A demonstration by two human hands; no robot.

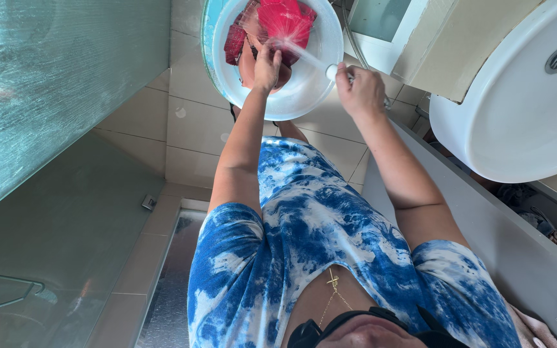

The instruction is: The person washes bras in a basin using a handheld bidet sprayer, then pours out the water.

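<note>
Dark eyewear [356,325] sits closest to the lens at the bottom edge, with a thin gold chain [332,293] and a blue-and-white tie-dye shirt [304,225] just beyond it. At the far left stands a frosted glass shower screen [53,96], and beside it beige floor tiles [191,122] run away from the person. A round white plastic basin [320,45] stands on the far part of those tiles. The left hand [267,64] reaches into the basin, fingers pressed together and laid flat on a red cloth [285,19] that lies bunched against the basin's far wall. A thin jet of water crosses the basin onto the cloth from a white hand sprayer [334,71]. The right hand [359,90] holds the sprayer at the basin's right rim, fingers curled tight around its handle. Further right, a white ceramic washbasin [517,122] rests on a grey counter [485,225], well apart from both hands.
</note>
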